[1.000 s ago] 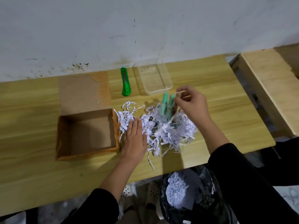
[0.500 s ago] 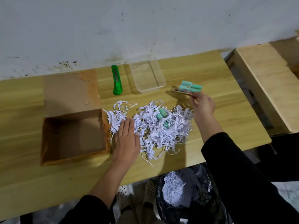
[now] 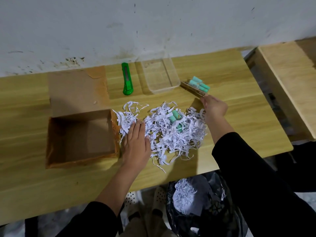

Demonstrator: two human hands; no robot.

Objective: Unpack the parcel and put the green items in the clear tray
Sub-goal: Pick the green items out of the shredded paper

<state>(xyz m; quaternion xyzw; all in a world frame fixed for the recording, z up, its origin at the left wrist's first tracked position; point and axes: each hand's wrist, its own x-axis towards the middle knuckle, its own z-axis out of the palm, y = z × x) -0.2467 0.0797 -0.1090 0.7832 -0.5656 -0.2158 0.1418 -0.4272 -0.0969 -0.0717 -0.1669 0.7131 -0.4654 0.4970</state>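
Your right hand (image 3: 214, 106) pinches the near end of a brown card (image 3: 191, 88) that carries mint-green rolls (image 3: 199, 83). The card lies just beyond the fingertips, beside the clear tray (image 3: 159, 77) and not over it. Your left hand (image 3: 136, 142) lies flat on the shredded paper (image 3: 171, 135), fingers straight and together, and to its right the loose rolls (image 3: 175, 116) sit half buried. Risk: the card is gripped by one end only (whether its rolls are fixed on cannot be told), so a tilt could spill them onto the worktop (image 3: 239, 117). The loose rolls could also be swept off with the shreds.
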